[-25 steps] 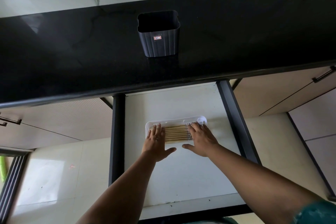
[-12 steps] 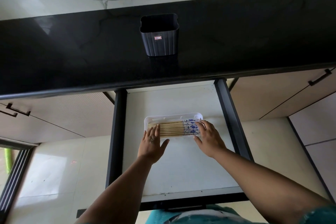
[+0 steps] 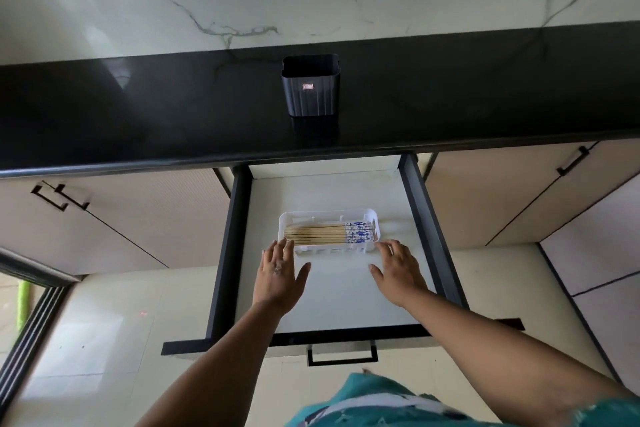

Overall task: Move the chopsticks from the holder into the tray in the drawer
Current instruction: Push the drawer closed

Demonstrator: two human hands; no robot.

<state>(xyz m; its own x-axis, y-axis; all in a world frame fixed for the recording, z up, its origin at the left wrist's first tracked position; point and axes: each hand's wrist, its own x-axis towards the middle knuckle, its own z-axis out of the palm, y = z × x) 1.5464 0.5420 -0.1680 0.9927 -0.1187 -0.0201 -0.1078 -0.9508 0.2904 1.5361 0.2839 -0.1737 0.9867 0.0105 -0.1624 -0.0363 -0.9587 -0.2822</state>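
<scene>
From the head camera, the dark ribbed holder point(image 3: 310, 89) stands upright on the black countertop point(image 3: 138, 115), and nothing shows above its rim. Below it the drawer point(image 3: 346, 295) is pulled out, with a white tray point(image 3: 294, 217) lying on its pale floor. The chopsticks point(image 3: 329, 236) lie side by side in the tray, their blue-patterned ends pointing right. The left hand point(image 3: 278, 276) is spread flat with its fingertips at the tray's near-left corner; the right hand point(image 3: 398, 269) is spread too, fingertips just by the near-right corner. Neither hand grasps anything.
</scene>
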